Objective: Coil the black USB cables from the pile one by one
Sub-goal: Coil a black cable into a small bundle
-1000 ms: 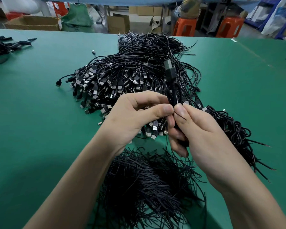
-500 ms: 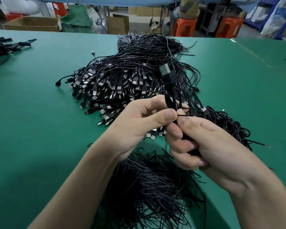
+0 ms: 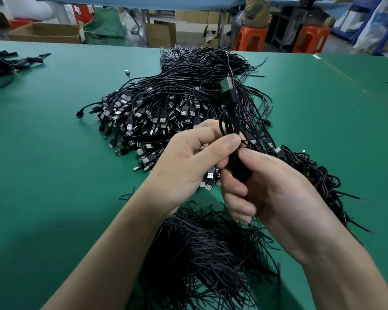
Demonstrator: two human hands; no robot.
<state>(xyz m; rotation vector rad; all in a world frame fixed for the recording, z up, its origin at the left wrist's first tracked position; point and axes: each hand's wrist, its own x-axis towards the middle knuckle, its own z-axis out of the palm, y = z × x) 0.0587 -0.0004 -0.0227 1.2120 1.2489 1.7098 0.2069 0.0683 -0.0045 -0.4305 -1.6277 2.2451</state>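
A big pile of black USB cables [image 3: 166, 108] lies on the green table [image 3: 54, 175], plugs facing me. Both hands hold one coiled black cable [image 3: 230, 113] above the pile's near edge; its USB plug [image 3: 227, 88] sticks up. My left hand [image 3: 188, 162] pinches the loops between thumb and fingers. My right hand [image 3: 267, 186] grips the lower part of the bundle, thumb pressed on a thin wire end that pokes out to the right. The lower loops are hidden inside my right fist.
A heap of short black tie strips [image 3: 206, 249] lies right under my wrists. Coiled cables [image 3: 318, 175] are stacked at the right. More black parts [image 3: 7, 61] sit at the far left. Cardboard boxes [image 3: 45, 33] and orange stools [image 3: 251, 38] stand beyond the table.
My right hand has turned and closed lower around the bundle. The plug has tilted slightly left, and the thin wire end now sticks out sideways between the thumbs.
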